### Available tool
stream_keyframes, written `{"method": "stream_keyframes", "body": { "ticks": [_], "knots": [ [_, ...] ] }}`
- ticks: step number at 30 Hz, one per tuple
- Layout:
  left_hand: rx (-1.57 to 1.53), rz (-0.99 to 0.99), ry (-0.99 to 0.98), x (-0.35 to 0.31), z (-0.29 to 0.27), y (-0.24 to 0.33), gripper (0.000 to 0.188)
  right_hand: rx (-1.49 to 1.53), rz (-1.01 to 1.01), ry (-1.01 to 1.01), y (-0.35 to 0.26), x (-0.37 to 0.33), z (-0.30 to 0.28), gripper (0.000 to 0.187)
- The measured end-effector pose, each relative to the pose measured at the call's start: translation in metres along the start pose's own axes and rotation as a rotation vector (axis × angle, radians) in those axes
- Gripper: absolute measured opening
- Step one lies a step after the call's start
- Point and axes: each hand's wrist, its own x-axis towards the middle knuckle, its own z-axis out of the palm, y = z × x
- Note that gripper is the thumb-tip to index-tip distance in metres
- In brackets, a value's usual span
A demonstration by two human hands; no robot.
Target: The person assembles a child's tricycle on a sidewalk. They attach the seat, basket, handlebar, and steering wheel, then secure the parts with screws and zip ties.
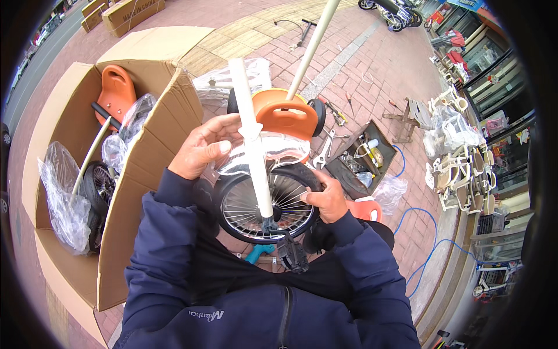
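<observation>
A spoked wheel (232, 218) with a black tire stands between my knees. A white tube (256, 168) runs up in front of it, and a black pedal (292, 254) hangs near its lower end. Behind the tube is a shiny silver fender (285, 145). My right hand (327, 199) grips the wheel's tire at the right side, thumb in front. My left hand (204, 146) is open beside the tube, fingers stretched toward it and thumb apart near the fender; its fingertips are partly hidden. Just beyond stands an orange seat (288, 120).
At left, an open cardboard box (139, 139) holds an orange seat (116, 93) and plastic-wrapped parts. A toolbox (354, 174), a wrench (324, 150) and a blue hose (427, 210) lie to the right. Below the wheel is a teal tool (259, 252). Pale seats (465, 174) are stacked far right.
</observation>
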Motion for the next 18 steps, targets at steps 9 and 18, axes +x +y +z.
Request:
{"method": "stream_keyframes", "body": {
  "ticks": [9,18],
  "knots": [
    [0.231,-0.343,0.050,-0.011,0.011,-0.034,0.024,-0.479,0.105,-0.331,0.056,0.027,0.047,0.071],
    [0.449,-0.258,0.198,-0.023,0.032,-0.053,0.033,-0.337,0.479,-0.065,0.171,0.070,-0.021,0.067]
  ]
}}
